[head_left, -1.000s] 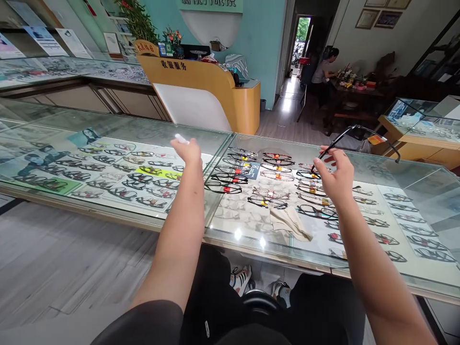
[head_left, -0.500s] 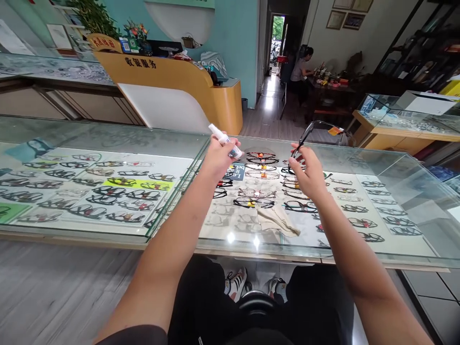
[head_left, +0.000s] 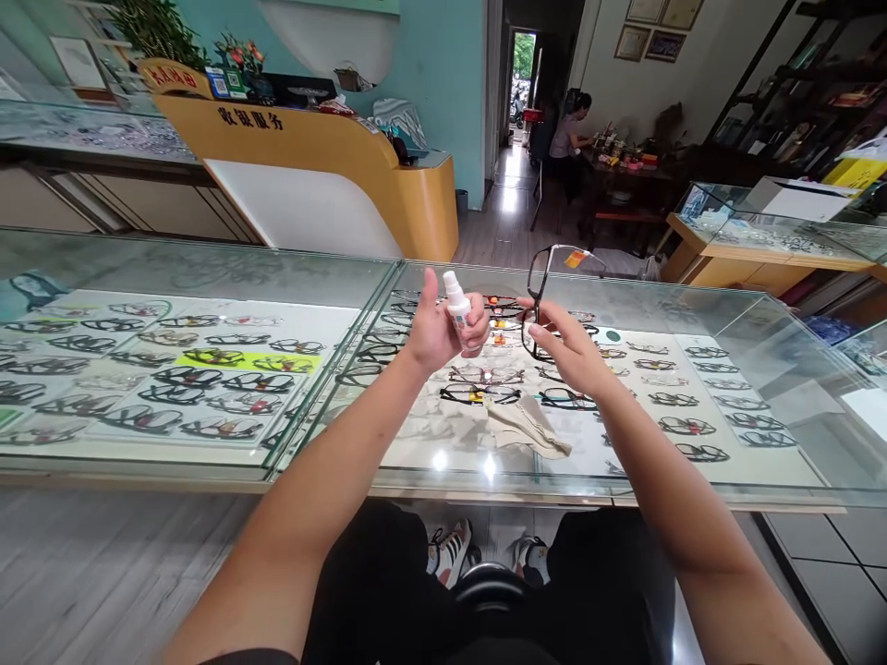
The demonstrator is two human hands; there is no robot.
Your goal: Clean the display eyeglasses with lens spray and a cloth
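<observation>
My left hand (head_left: 443, 328) grips a small white spray bottle (head_left: 457, 303), its fingers wrapped round the bottle and the thumb raised off it. The bottle stands nearly upright with its nozzle at the top. To the right of it, my right hand (head_left: 565, 346) pinches a pair of black-framed eyeglasses (head_left: 536, 294) by the frame. The lenses are turned sideways toward the bottle, and one temple with an orange tag points away to the upper right. Below both hands, a crumpled beige cloth (head_left: 523, 429) lies on the glass counter (head_left: 416, 462).
Rows of eyeglasses (head_left: 222, 379) lie inside the display case under the glass. Behind it stands a wooden cashier desk (head_left: 422, 199). A seated person (head_left: 572, 139) is at a cluttered table at the back. Another glass case (head_left: 783, 235) stands at the right.
The eyeglasses have swung from tilted outward to lenses upright, closer to the bottle. My left hand has turned, bringing the bottle nearly upright and lifting its thumb. The view has shifted slightly.
</observation>
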